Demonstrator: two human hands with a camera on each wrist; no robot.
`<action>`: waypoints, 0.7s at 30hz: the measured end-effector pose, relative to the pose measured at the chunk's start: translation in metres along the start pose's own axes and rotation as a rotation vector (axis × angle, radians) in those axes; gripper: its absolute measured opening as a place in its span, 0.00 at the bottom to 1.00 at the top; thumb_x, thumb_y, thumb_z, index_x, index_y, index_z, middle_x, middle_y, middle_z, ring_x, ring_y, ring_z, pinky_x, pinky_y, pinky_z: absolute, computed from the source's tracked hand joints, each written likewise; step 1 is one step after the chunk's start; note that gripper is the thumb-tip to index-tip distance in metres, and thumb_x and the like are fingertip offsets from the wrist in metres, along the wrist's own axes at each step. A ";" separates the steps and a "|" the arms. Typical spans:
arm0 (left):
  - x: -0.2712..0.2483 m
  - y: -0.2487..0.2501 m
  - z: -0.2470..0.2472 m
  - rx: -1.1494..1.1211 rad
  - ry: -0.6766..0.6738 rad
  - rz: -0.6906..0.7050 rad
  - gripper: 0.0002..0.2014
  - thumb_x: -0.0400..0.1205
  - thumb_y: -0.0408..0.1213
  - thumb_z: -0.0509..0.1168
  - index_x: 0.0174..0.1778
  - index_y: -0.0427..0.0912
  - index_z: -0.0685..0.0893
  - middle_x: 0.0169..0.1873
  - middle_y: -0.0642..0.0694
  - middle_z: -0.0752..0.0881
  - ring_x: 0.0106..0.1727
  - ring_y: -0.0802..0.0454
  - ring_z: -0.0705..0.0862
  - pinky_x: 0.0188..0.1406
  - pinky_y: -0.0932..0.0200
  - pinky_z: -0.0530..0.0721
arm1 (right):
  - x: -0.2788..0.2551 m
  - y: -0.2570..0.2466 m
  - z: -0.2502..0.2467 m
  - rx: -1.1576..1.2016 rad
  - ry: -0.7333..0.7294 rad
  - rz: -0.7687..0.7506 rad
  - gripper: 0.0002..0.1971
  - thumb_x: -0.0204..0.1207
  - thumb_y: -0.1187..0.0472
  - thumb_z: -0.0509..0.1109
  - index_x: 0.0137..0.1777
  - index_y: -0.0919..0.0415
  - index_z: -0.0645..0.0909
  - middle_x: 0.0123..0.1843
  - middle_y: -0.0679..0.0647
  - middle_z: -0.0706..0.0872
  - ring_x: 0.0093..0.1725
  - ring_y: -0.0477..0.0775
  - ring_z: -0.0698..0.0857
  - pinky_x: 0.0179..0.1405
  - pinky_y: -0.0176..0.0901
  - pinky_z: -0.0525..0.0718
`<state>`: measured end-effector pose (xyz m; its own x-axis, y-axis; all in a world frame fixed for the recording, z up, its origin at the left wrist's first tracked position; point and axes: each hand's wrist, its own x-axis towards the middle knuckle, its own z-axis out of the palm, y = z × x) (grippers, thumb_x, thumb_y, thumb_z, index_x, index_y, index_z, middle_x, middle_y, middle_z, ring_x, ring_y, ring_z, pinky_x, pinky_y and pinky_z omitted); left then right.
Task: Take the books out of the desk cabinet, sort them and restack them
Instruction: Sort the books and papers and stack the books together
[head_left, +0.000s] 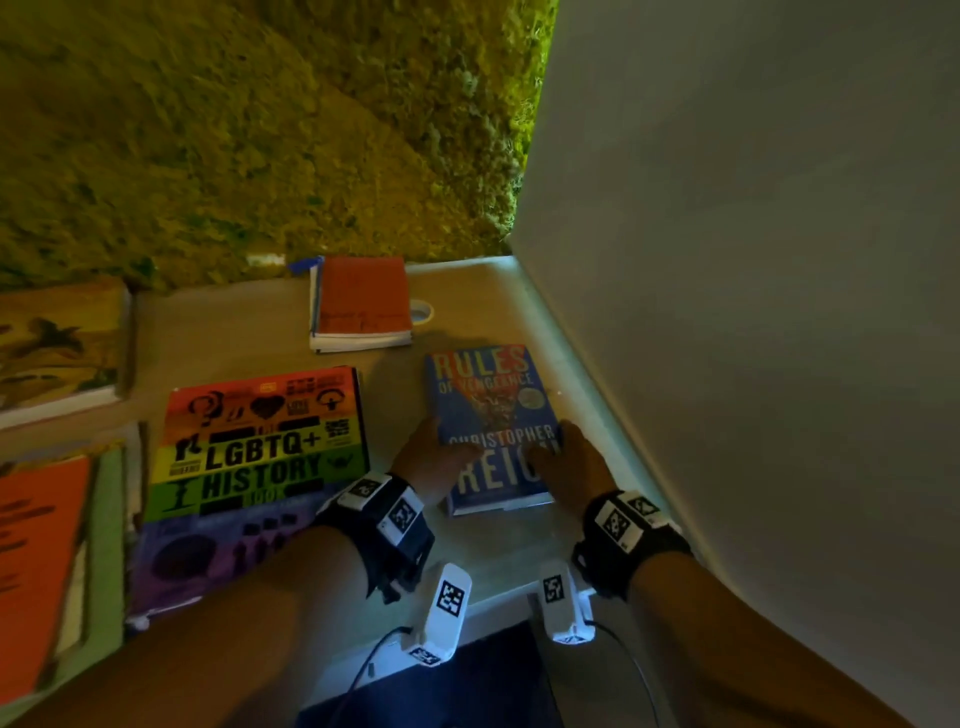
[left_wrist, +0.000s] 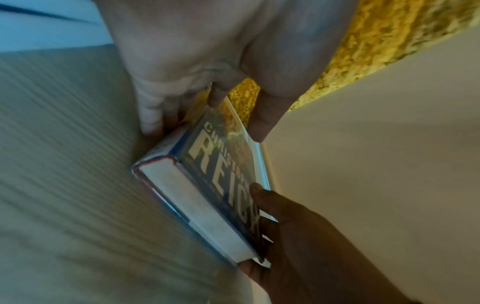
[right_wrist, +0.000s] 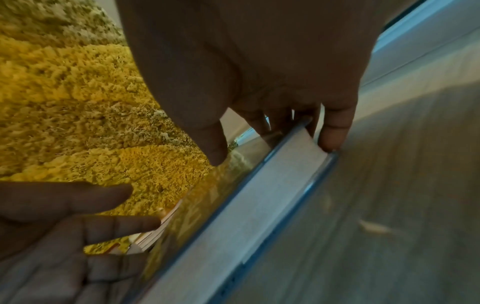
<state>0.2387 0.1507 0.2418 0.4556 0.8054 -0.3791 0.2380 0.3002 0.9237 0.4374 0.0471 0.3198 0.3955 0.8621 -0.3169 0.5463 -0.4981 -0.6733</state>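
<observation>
A blue hardcover (head_left: 493, 426) is lying flat, cover up, on the surface's right side; a rainbow history book (head_left: 260, 467) is lying left of it.

Blue book (head_left: 493, 426): lower cover lettering partly hidden under left hand (head_left: 431, 457) and right hand (head_left: 571, 467). Orange book (head_left: 36, 571) and picture-cover book (head_left: 57, 348) cut off by head view's left edge. Red notebook (head_left: 363, 296): cover writing too blurred to read. White ring (head_left: 422, 312) half hidden behind red notebook. Rainbow book (head_left: 260, 457): near corner covered by left forearm. Surface (right_wrist: 402, 205) streaked with blur in right wrist view.
</observation>
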 end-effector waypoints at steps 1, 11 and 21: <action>-0.007 0.008 0.001 -0.039 0.027 -0.026 0.57 0.53 0.66 0.82 0.80 0.59 0.69 0.78 0.51 0.77 0.75 0.43 0.79 0.70 0.35 0.80 | 0.002 0.003 0.003 -0.003 0.017 -0.009 0.24 0.82 0.45 0.70 0.73 0.54 0.74 0.70 0.58 0.84 0.65 0.66 0.85 0.66 0.60 0.83; -0.089 0.115 -0.003 -0.012 0.210 0.206 0.29 0.77 0.20 0.71 0.67 0.55 0.79 0.62 0.44 0.86 0.58 0.38 0.88 0.56 0.33 0.88 | 0.002 -0.023 0.009 0.358 0.004 -0.113 0.07 0.84 0.57 0.72 0.46 0.59 0.83 0.42 0.54 0.87 0.37 0.51 0.86 0.39 0.41 0.81; -0.193 0.092 -0.125 -0.085 0.565 0.300 0.25 0.76 0.13 0.65 0.62 0.45 0.83 0.42 0.56 0.93 0.43 0.61 0.90 0.44 0.58 0.89 | -0.067 -0.155 0.062 0.469 -0.143 -0.416 0.17 0.79 0.55 0.79 0.63 0.54 0.78 0.49 0.48 0.90 0.48 0.54 0.92 0.54 0.61 0.91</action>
<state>0.0661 0.0871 0.4069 -0.0359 0.9986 -0.0380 0.0912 0.0411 0.9950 0.2805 0.0725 0.4032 0.0999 0.9945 -0.0303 0.2394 -0.0536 -0.9694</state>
